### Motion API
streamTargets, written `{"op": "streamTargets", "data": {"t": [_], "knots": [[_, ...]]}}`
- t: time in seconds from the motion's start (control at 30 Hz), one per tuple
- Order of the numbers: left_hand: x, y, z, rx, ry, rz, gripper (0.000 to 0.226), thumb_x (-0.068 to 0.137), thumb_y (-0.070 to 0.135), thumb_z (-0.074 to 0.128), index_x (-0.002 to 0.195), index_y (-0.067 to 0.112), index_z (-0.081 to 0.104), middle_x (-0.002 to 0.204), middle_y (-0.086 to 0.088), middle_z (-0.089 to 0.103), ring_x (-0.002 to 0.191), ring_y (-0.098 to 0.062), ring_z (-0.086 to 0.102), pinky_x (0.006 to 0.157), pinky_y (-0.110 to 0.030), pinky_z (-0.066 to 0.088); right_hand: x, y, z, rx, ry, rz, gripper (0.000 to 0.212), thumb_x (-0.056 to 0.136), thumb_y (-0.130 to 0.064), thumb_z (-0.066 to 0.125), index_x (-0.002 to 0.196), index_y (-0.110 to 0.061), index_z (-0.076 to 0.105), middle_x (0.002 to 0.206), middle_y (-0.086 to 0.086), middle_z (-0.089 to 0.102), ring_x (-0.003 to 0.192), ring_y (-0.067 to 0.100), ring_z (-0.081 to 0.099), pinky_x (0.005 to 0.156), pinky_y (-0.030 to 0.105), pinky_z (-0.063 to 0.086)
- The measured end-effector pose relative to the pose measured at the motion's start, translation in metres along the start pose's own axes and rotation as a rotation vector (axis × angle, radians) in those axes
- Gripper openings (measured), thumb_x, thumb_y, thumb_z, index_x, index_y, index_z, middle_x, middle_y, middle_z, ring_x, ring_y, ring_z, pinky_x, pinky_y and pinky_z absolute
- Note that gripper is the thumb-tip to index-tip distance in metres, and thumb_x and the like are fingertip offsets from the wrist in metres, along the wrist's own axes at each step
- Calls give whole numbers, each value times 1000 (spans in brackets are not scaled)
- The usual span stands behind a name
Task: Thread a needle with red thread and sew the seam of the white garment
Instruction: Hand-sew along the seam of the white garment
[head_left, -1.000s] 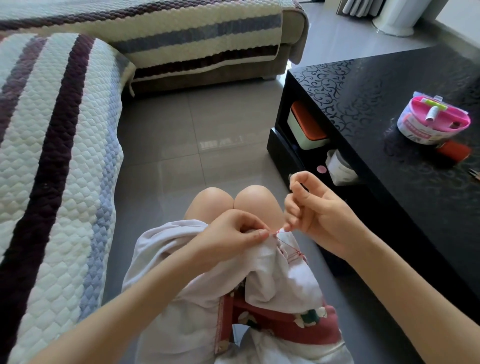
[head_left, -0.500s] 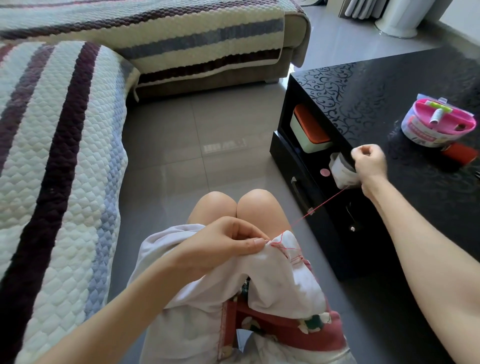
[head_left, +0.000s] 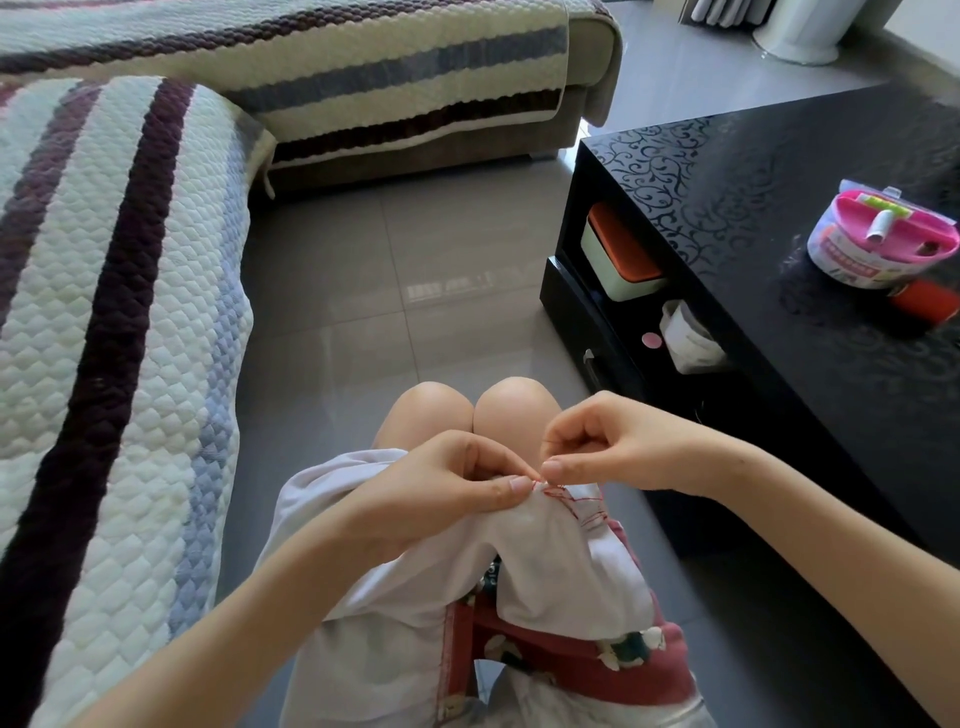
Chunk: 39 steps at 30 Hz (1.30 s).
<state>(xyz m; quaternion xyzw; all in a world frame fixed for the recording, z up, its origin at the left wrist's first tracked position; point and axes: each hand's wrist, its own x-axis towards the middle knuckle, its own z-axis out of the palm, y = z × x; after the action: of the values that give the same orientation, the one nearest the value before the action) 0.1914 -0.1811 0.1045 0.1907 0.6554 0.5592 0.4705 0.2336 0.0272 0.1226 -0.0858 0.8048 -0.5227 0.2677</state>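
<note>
A home living room: a sofa (head_left: 363, 104) under a quilted striped cover (head_left: 114, 322) fills the upper left of the frame, grey floor tiles (head_left: 415, 260) run through the middle, and a glossy black counter (head_left: 779, 208) with a household sewing kit (head_left: 878, 244) stands at right.

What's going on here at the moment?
A person is hand-sewing on their lap. The left hand pinches the white garment at the seam, where stitches of red thread already run. The right hand pinches the thread at the fabric edge; the needle is too small to make out. A pink sewing kit sits on the black table.
</note>
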Motion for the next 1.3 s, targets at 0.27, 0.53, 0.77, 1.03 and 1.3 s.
{"op": "streamTargets", "data": {"t": [0.27, 0.53, 0.77, 1.03, 1.3], "knots": [[-4, 2, 1, -42, 6, 19, 10, 88, 13, 63, 89, 10, 73, 82, 4, 72, 81, -2, 63, 76, -15, 48, 30, 45, -19, -214, 493, 82, 17, 86, -11, 66, 70, -14, 67, 62, -4, 59, 59, 6, 49, 62, 29, 40], [-8, 3, 2, -56, -8, 13, 10, 90, 11, 63, 88, 9, 73, 82, 2, 71, 79, -3, 64, 74, -14, 48, 49, 111, -40, -661, 789, 484, 18, 93, -26, 56, 89, -14, 68, 90, 4, 69, 94, 27, 62, 70, 28, 35], [-10, 2, 1, -42, 3, -8, 16, 90, 13, 63, 96, 2, 72, 92, -10, 70, 88, -11, 64, 81, -18, 50, 52, 139, -44, -808, 773, 652, 23, 96, -26, 51, 102, -10, 66, 103, 11, 68, 98, 32, 63, 71, 30, 40], [-10, 4, 3, -31, 29, 6, 13, 90, 10, 61, 92, 4, 72, 86, -1, 72, 83, -5, 64, 78, -15, 50, 39, 98, -24, -374, 799, 327, 23, 89, -33, 64, 108, -20, 67, 76, -3, 63, 79, 19, 59, 71, 28, 40], [-10, 4, -1, 50, 93, 5, 17, 91, 16, 63, 96, 3, 73, 94, -14, 73, 88, -12, 64, 84, -27, 49, -12, 19, 32, 161, 192, -24, 30, 73, -49, 72, 74, -20, 73, 66, 25, 52, 64, 23, 49, 59, 32, 41]]}}
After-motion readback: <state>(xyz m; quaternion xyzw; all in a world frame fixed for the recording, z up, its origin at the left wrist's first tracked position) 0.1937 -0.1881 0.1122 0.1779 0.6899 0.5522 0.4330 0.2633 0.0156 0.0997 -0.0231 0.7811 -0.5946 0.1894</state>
